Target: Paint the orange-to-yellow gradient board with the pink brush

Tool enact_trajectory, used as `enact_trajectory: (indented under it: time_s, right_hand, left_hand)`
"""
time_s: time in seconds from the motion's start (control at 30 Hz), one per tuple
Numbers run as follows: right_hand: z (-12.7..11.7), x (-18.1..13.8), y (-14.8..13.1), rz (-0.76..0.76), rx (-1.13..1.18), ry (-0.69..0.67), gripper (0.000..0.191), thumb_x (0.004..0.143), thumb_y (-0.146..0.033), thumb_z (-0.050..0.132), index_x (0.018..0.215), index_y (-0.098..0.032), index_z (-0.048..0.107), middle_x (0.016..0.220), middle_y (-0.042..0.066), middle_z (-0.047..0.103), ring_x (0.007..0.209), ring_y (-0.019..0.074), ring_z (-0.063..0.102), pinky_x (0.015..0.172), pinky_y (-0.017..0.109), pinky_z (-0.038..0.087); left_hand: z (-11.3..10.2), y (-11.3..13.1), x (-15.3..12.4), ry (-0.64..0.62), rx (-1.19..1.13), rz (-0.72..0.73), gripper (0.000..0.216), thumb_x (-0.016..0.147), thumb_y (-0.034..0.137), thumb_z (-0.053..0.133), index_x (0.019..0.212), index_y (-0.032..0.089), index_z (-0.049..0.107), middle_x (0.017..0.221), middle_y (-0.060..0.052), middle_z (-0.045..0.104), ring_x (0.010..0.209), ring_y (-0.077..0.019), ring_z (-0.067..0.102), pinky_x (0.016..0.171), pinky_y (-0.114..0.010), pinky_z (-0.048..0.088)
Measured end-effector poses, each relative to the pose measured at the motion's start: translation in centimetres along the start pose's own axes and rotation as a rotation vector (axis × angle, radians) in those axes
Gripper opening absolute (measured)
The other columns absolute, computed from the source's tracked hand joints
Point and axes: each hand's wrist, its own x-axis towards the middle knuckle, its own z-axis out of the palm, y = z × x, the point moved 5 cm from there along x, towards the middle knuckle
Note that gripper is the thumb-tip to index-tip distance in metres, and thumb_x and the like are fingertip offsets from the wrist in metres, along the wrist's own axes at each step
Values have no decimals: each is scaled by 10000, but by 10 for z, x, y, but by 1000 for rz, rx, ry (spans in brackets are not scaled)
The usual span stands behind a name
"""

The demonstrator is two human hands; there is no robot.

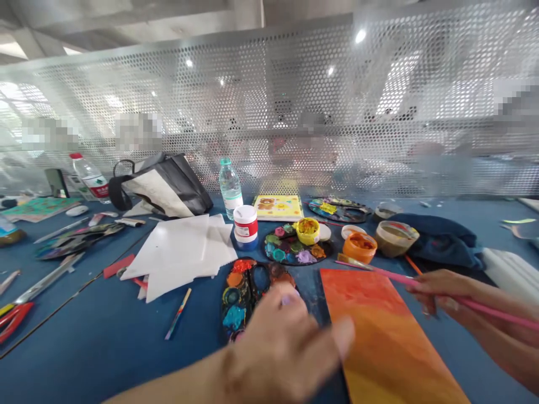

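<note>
Your left hand (280, 348) is spreading wide, blurred, over a paint-caked palette (244, 297). Your right hand (442, 289) is pinching a pink paintbrush (458, 298) beside an orange-painted board (379, 336). Farther off, a white-lidded paint jar (246, 227) is showing an unreadable red label.

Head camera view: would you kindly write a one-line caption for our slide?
Right hand holds a pink paintbrush by an orange-painted sheet; left hand hovers above a paint palette.

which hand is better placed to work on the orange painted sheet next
Probably the right hand: it holds the pink paintbrush with its tip reaching toward the orange painted sheet. The left hand is blurred over the paint palette and shows no brush.
</note>
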Motion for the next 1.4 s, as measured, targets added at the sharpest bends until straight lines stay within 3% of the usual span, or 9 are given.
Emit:
enact_trajectory:
  time_s: [0.07, 0.17, 0.23, 0.43, 0.6, 0.77, 0.93, 1.13, 1.4]
  right_hand:
    - [3, 5, -9, -76, 6, -104, 175, 845, -453, 552, 863, -446, 726, 705, 74, 684, 600, 211, 644, 545, 299, 539]
    - [6, 11, -19, -124, 8, -140, 189, 885, -386, 519, 911, -471, 687, 728, 33, 690, 642, 193, 657, 583, 264, 542]
    - [10, 12, -23, -124, 9, -141, 189, 892, -387, 512, 922, -461, 684, 755, 13, 712, 680, 193, 680, 610, 256, 549]
    - [28, 12, -25, -65, 38, -198, 235, 919, -422, 475, 905, -319, 685, 956, 22, 737, 930, 210, 687, 756, 248, 533]
    - [37, 20, -42, -81, -25, -244, 268, 938, -424, 429, 928, -252, 634, 912, 52, 704, 820, 200, 669, 726, 275, 520]
    - [45, 36, -68, -262, -77, -219, 218, 955, -358, 389, 910, -239, 566, 836, 38, 647, 752, 190, 632, 706, 310, 505]
    - [62, 53, -92, -416, -114, -175, 158, 905, -360, 498, 909, -252, 384, 844, 40, 634, 731, 206, 636, 696, 324, 482]
    - [72, 70, -116, -467, -68, -141, 326, 851, -423, 567, 854, -260, 284, 811, 36, 592, 661, 180, 578, 639, 312, 467]
    - [47, 67, -128, -461, -45, -58, 402, 778, -344, 665, 790, -263, 272, 778, -8, 561, 630, 145, 521, 592, 276, 415]
  left_hand:
    - [-22, -42, 19, 75, 128, -159, 397, 888, 33, 406, 1234, 211, 485, 856, 9, 674, 753, -140, 586, 770, -320, 458]
    - [-34, -127, 26, 60, 127, -656, 516, 826, 109, 578, 1305, 214, 416, 1265, -100, 560, 1167, -253, 533, 1008, -444, 407]
    - [-30, -170, 23, 32, 97, -754, 703, 728, 134, 699, 1345, 146, 362, 1392, -195, 442, 1315, -342, 407, 1076, -509, 341]
    - [-4, -226, 2, -95, -95, -895, 992, 589, 273, 822, 1409, 189, 270, 1211, -155, 607, 1061, -322, 625, 897, -463, 503]
    - [0, -227, -11, -45, -123, -954, 1139, 618, 298, 801, 1474, 178, 59, 1145, -129, 643, 994, -296, 658, 855, -435, 518]
    - [-6, -210, -6, 0, -61, -914, 997, 641, 271, 775, 1444, 182, 192, 1057, -103, 667, 996, -320, 656, 855, -454, 507]
    - [-14, -154, 30, 23, -27, -714, 977, 674, 290, 748, 1452, 220, 162, 1092, -69, 661, 1077, -286, 628, 941, -429, 468]
    - [-20, -83, 72, 20, 176, -190, 789, 756, 299, 662, 1393, 113, 235, 1113, -116, 679, 1084, -279, 618, 1057, -523, 337]
    - [-22, -66, 85, 159, 135, -143, 781, 757, 381, 668, 1359, 149, 227, 1140, -135, 661, 1067, -282, 627, 1019, -510, 370]
